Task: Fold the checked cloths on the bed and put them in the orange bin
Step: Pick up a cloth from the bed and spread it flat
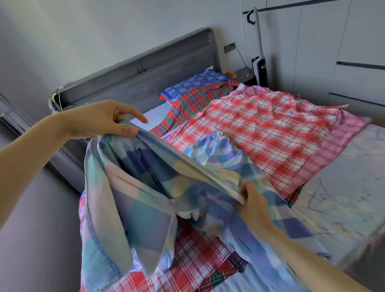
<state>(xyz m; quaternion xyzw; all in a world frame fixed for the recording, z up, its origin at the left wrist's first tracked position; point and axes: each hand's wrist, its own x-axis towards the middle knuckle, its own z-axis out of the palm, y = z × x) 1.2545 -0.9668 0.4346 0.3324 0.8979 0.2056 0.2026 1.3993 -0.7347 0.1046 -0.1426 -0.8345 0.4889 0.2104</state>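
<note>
A blue and cream checked cloth (145,200) hangs lifted above the bed, its upper edge stretched between my two hands. My left hand (102,119) pinches that edge at the upper left, forefinger pointing out. My right hand (253,200) grips the same edge lower right. A red and white checked cloth (264,128) lies spread across the bed. Another red checked cloth (187,265) lies under the lifted one. A red and green tartan cloth (195,102) lies near the pillow. The orange bin is not in view.
The bed (347,181) has a pale patterned sheet and a grey headboard (137,74). A blue patterned pillow (196,82) sits at the head. A pink checked cloth (348,131) lies at the far side. An upright vacuum (259,51) leans by the wardrobe wall.
</note>
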